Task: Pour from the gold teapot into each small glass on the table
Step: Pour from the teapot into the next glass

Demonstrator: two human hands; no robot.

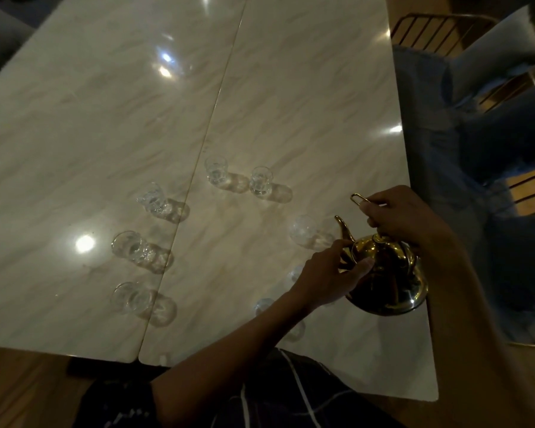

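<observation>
Beneath the right hand (396, 216), the gold teapot (389, 279) is being held by its thin wire handle (360, 200), around which the fingers are being curled and pressed together. The pot is being kept near the table's right edge; whether its base is touching the marble table (136, 118) cannot be told. Against the pot's left flank, just below the spout (343, 227), the left hand (328, 273) is being laid, fingers loosely spread and steadying rather than pinching.

Just beyond the spout a small glass (303, 231) is standing, and two more glasses (264, 304) are being partly hidden under the left wrist and forearm. These are judged the likeliest to be knocked over if that arm is swung outward. Further from the grip, five glasses (217, 173) are being left well apart across the seam. A slim handle is likely to let the pot swing when tilted, so liquid may be spilled past a narrow rim. The dim light is also making fill levels hard to judge.
</observation>
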